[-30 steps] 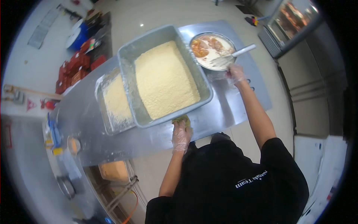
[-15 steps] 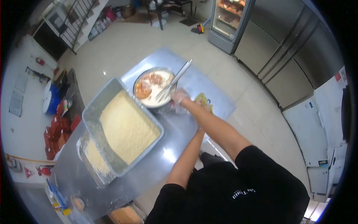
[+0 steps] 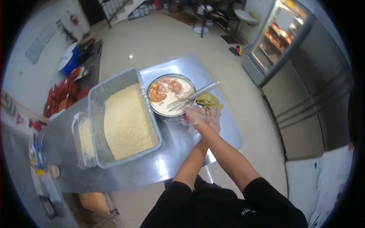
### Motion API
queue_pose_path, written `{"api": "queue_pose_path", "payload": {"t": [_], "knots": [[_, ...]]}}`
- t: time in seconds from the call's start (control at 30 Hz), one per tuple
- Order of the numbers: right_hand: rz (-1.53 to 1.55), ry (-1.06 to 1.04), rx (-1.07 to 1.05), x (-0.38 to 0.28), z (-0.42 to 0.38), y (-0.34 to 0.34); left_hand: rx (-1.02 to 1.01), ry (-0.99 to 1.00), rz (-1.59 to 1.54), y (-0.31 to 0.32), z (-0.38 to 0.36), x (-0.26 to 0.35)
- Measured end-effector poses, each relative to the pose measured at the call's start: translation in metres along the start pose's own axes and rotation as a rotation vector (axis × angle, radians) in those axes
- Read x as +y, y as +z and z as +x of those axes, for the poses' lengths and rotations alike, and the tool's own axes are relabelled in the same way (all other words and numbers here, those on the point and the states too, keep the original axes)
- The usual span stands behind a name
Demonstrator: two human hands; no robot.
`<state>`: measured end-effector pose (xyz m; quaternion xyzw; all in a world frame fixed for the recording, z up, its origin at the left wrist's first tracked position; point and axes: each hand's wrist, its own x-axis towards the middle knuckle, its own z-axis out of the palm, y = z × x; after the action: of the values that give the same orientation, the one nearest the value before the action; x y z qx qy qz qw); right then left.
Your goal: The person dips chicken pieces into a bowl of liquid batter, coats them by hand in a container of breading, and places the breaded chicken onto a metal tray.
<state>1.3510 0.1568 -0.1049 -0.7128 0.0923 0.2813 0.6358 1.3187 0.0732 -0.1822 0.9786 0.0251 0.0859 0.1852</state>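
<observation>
Head cam: a wipe-down seems to be the step in hand on the shiny metal counter (image 3: 114, 178). The crumpled yellow-green cloth (image 3: 208, 100) is covered at its near edge by the plastic-gloved left hand (image 3: 213, 118), with most of it lying just past the fingers; whether that grip is closed can't be told. By the looks of it, the round metal bowl (image 3: 169, 119) of creamy liquid is clamped at the rim by the plastic-gloved right hand (image 3: 194, 115), forearms crossed. Next stroke probably calls for the silvery wire whisk (image 3: 192, 98) not being knocked.
</observation>
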Motion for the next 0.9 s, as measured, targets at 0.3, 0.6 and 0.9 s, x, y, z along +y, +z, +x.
{"api": "queue_pose_path", "payload": {"t": [0.3, 0.6, 0.9], "knots": [[-0.323, -0.494, -0.005, 0.053, 0.062, -0.017, 0.060, -0.034, -0.711, -0.070, -0.105, -0.031], [0.258, -0.087, 0.043, 0.022, -0.008, -0.003, 1.163, -1.135, -1.042, -0.185, -0.396, -0.277], [0.221, -0.093, 0.204, 0.063, -0.098, -0.015, 1.021, -1.280, -1.633, -0.269, -0.345, -0.479]]}}
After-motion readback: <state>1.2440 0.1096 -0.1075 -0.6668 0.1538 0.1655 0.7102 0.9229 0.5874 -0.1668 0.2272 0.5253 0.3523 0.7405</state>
